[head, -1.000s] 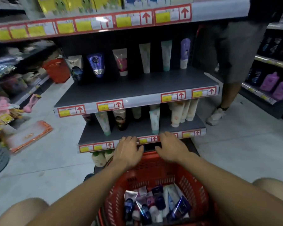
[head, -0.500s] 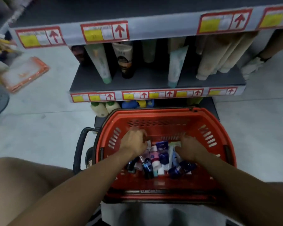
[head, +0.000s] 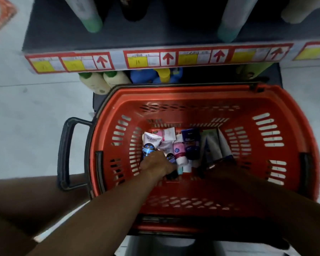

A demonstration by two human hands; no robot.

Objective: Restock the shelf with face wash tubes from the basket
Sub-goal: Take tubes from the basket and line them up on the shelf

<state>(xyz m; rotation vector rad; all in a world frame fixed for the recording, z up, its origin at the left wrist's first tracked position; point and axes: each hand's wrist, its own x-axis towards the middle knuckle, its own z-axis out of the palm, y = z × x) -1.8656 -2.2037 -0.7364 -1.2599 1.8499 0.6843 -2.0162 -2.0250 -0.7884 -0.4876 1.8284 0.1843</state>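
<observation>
Both of my hands are down inside the red basket (head: 198, 100). My left hand (head: 156, 164) sits on the left end of the pile of face wash tubes (head: 181, 145), its fingers curled down over a dark-capped tube, but they are hidden beneath the back of the hand, so I cannot tell whether they have closed on it. My right hand (head: 218, 168) lies in deep shadow at the right end of the pile, and I cannot make out whether it is spread or holding anything. The tubes lie loose at the bottom of the basket, bunched toward the far wall, most with their caps pointing back at me; that probably suits a pick by the cap end. I judge this to be the picking step, with nothing yet on its way to the shelf. The basket walls rise high around the pile, so any lift has to come straight up past the rim before it travels forward. A black handle (head: 66, 154) juts out on the left side, clear of my arms. Just beyond the far rim stand bottles (head: 100, 82) on the lowest level, under the label strip (head: 155, 59) of the shelf (head: 155, 34) above. That shelf shows open dark board between the few tubes standing on it, so there looks to be room to set more.
</observation>
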